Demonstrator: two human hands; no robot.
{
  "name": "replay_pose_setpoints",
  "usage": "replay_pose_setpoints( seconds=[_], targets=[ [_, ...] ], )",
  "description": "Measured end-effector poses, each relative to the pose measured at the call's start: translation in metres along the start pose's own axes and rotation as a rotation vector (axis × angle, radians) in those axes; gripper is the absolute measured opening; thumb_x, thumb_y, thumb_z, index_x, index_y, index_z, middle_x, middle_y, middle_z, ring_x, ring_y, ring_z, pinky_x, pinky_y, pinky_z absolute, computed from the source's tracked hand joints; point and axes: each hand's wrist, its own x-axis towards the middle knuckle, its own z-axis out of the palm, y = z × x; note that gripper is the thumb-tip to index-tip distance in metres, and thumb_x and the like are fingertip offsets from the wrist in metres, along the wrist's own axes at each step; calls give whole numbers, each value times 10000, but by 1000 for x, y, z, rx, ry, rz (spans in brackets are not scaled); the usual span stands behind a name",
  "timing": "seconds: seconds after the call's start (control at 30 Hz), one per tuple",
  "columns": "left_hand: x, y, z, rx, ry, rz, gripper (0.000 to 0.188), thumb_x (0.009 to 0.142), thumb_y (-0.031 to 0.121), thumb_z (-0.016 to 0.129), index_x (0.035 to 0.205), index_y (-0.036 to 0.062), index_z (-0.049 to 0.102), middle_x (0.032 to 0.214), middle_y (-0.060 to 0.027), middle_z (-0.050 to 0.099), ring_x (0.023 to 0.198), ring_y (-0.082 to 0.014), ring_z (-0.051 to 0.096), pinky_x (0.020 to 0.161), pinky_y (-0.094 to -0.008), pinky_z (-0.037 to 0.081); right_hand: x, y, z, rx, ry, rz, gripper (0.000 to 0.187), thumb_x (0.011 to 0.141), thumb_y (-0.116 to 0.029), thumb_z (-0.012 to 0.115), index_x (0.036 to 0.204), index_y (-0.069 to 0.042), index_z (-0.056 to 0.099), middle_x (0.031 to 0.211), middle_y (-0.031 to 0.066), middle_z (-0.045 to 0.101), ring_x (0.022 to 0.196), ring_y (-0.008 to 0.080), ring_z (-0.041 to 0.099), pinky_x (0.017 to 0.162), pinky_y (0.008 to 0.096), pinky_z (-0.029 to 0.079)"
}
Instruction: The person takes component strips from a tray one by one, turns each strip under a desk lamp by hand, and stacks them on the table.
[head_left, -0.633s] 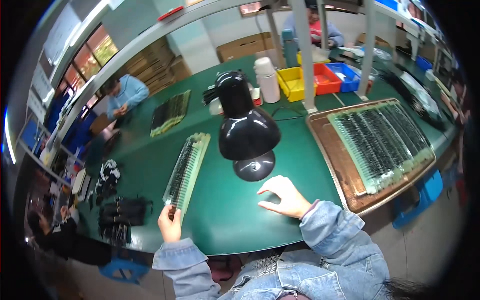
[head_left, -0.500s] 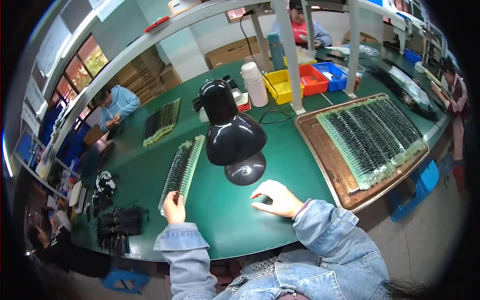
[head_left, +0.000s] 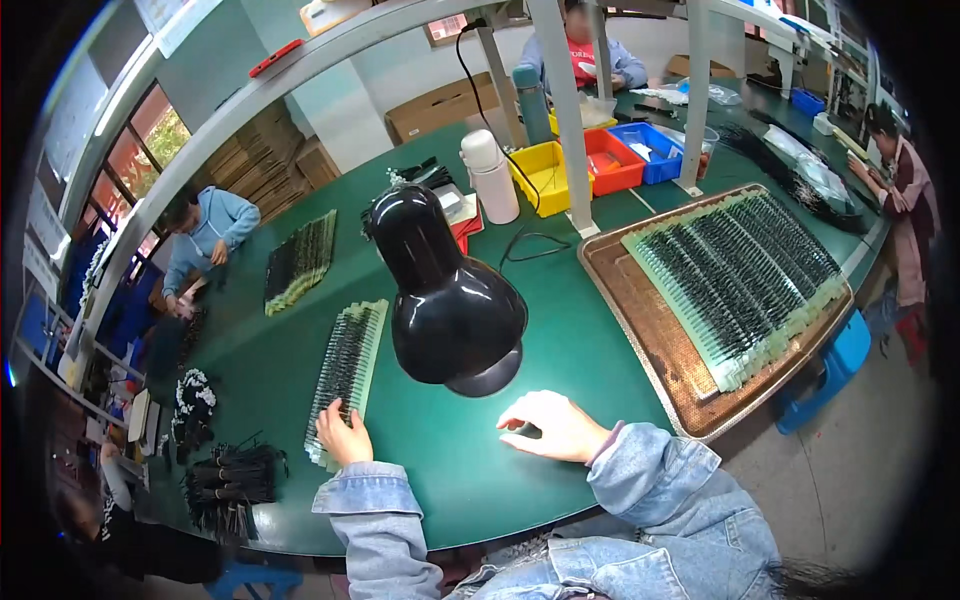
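Note:
My left hand (head_left: 343, 437) rests on the near part of a narrow stack of green strips (head_left: 350, 352) set with rows of small black wire-like pieces. Its fingers are spread over the strips and grip nothing that I can see. To the right, my right hand (head_left: 552, 426) hovers at or just above the green table, palm inward. Thumb and forefinger curve toward each other with a gap between them, and nothing shows in it. A black desk lamp (head_left: 455, 310) stands beyond and between the hands, its head hiding part of its base.
A brown metal tray (head_left: 690, 405) at the right holds several rows of similar strips. Bundles of black wires (head_left: 235, 475) lie at the left. A pink-white flask (head_left: 490, 178), a yellow bin (head_left: 545, 180) and shelf posts (head_left: 570, 130) stand behind the lamp. Other people sit around the table (head_left: 480, 490).
My left hand's fingers have gone from closed at the strips' edge to spread over them. My right hand keeps nearly the same pose. The view has shifted, and the person in light blue moved an arm.

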Motion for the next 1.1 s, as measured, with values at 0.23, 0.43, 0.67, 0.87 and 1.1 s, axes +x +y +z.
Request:
replay_pose_setpoints(
  seconds=[0.23,0.43,0.67,0.87,1.1],
  targets=[
    [-1,2,-3,13,67,-7,306,614,85,617,911,86,542,900,-96,462,915,-277,414,812,-405,318,-5,1,1,4,-13,-5,165,706,-207,565,800,-72,570,722,62,562,701,221,530,669,322,415],
    [-4,9,-5,-28,83,22,285,614,97,619,890,81,553,901,-90,463,915,-265,411,827,-391,315,-7,3,2,-5,-37,15,161,716,-197,552,802,-62,568,716,66,565,707,223,533,671,326,415],
    [-10,18,-1,-129,61,141,237,624,86,604,853,63,549,896,-88,460,900,-264,408,792,-390,318,-4,0,2,-5,-82,61,145,721,-171,559,799,-49,565,716,79,565,675,200,556,630,296,443],
    [-11,32,-16,-270,1,190,213,616,76,612,823,76,562,884,-79,456,893,-256,416,769,-383,344,4,-9,9,-12,-140,146,126,710,-142,576,807,-61,573,719,68,572,651,175,559,616,275,444],
    [-10,45,-29,-371,18,200,209,603,48,615,803,68,556,855,-73,454,870,-253,426,764,-366,362,4,-4,14,-2,-139,230,114,698,-85,589,804,-43,598,745,65,578,653,151,541,601,237,428]
  ],
)
